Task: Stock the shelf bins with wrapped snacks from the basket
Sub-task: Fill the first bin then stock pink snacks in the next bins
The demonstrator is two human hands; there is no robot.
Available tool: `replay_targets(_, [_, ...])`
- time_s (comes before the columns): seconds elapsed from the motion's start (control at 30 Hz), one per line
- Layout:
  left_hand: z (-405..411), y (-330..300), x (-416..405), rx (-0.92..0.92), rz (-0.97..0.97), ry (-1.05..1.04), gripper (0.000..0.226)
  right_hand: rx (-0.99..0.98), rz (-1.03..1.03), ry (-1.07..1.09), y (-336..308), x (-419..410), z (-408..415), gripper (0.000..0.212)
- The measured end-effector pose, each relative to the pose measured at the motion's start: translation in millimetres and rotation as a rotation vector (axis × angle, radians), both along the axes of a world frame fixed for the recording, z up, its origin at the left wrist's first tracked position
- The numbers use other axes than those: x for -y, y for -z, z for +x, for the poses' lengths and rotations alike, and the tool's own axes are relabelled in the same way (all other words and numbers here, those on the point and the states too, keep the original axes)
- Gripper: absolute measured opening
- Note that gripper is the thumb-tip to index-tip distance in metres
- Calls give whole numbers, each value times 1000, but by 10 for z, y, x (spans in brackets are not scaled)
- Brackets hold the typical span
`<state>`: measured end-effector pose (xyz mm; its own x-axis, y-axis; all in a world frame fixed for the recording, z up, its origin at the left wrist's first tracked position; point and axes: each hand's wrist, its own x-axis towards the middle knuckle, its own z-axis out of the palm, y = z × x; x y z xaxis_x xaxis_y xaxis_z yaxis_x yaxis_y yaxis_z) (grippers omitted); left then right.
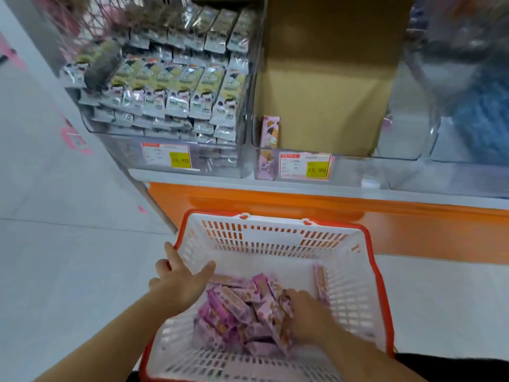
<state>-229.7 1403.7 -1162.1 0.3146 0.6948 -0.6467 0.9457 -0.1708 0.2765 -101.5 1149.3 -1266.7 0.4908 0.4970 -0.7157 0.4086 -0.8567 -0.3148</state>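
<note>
Gripping pink snacks [242, 307] with right hand [305, 312]; left hand [179, 277] spread, bracing basket [275, 235]; risking dropped packets from overfull grasp.

The light is bright and even, with soft shadows. Shiny silver snack packets [176, 78] glare at 11 o'clock. Edges bend; 1 o'clock looks blurry.
</note>
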Motion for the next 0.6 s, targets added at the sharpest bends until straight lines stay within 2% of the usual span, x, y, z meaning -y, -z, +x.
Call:
replay_targets(0.1, [-10,0,10,-13,-10,12,117,-29,51,32,41,56,-66,69])
replay_targets(0.13, [-13,-5,7,-10,-19,7,116,-43,58,49,7,55,-49,59])
replay_targets(0.2, [-9,-56,2,16,-41,-36,109,-56,82,100,-114,33,49,22])
replay_targets(0.23, [-13,-94,6,30,-36,-54,104,-66,119,132,-238,1,107,20])
replay_targets(0.3, [-17,-200,31,23,47,-50,94,-137,191,210,-645,-118,249,29])
replay_targets(0.37, [36,-387,59,24,154,23,84,-224,266,265,-1126,-255,386,49])
replay_targets(0.43, [165,-723,71,141,97,138,66,-297,399,302,-1636,-367,464,51])
replay_targets(0.5, [305,-1127,99,294,-42,296,35,-331,540,290,-2112,-424,504,42])
replay_targets(0.6, [417,-1685,212,513,-223,374,18,-344,715,248,-2760,-422,509,38])
